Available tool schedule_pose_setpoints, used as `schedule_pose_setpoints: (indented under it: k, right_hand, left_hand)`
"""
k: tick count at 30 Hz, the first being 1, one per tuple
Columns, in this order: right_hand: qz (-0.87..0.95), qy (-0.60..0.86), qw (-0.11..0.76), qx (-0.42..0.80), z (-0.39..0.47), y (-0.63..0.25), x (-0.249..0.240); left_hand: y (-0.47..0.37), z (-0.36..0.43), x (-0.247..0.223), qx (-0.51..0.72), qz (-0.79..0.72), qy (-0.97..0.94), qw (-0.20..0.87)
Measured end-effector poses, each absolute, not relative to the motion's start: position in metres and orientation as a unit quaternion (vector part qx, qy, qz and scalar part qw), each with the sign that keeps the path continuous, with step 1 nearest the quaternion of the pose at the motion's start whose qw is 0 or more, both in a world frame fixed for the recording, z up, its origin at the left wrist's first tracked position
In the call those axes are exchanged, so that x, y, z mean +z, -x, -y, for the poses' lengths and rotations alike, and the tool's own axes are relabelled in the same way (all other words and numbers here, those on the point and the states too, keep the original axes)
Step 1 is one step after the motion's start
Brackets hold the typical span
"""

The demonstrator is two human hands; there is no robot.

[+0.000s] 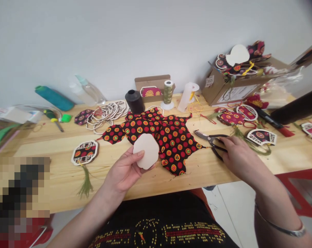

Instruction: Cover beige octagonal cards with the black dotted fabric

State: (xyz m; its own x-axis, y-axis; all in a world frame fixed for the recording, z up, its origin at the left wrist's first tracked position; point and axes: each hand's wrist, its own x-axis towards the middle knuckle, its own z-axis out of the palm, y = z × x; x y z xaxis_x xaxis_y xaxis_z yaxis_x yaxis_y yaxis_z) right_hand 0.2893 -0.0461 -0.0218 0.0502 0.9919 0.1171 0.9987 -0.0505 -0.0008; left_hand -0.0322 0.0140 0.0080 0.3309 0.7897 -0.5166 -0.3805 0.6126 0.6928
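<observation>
Pale wall [106, 38] behind, light wooden table [63, 184] beneath, and two hands at work around a patterned cloth [171, 141]. Left hand [128, 167] first: thumb on top, fingers underneath, pinching a white scalloped board [148, 150] at the cloth's near edge. That board sits right in the grip, plain face showing, nearly as wide as it is long, so no strong long axis to read. It overlaps the cloth in view; whether they touch, I can't tell.

Across to the right hand [237, 155], on the cloth's right: fingers curve over the black handles of the scissors [210, 138], and I can't say how firm that grip is. Now the relation I'd judge matters most: the scissors' long axis runs from those fingers away and leftward, blades just beside the cloth's right-hand tip. Right hand is plainly the nearer one to them; the board belongs to the left.

Further out, a tasselled ornament [85, 152] lies left of the cloth, a black spool [134, 102] stands just behind it, and a crammed cardboard box [238, 91] sits beyond its right side.
</observation>
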Motion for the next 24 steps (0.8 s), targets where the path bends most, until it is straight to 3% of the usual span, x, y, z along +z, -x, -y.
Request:
schedule_pose_setpoints:
  k: [9, 12, 17, 20, 24]
  right_hand:
    - [0.682, 0.73, 0.041, -0.02, 0.051, -0.298, -0.01]
    - [0.665, 0.737, 0.12, 0.034, 0.056, -0.302, -0.002]
    - [0.662, 0.65, 0.269, 0.259, 0.056, -0.285, 0.02]
    - [0.7, 0.593, 0.244, 0.316, 0.05, -0.266, 0.041]
    - [0.742, 0.544, 0.148, 0.363, 0.04, -0.248, 0.062]
  left_hand:
    - [0.033, 0.001, 0.001, 0.389, -0.409, -0.373, 0.737]
    - [0.034, 0.001, 0.001, 0.361, -0.409, -0.441, 0.712]
    - [0.031, 0.001, 0.009, 0.289, -0.419, -0.538, 0.672]
    - [0.028, 0.002, 0.01, 0.262, -0.407, -0.54, 0.688]
    - [0.027, 0.003, 0.005, 0.241, -0.399, -0.566, 0.681]
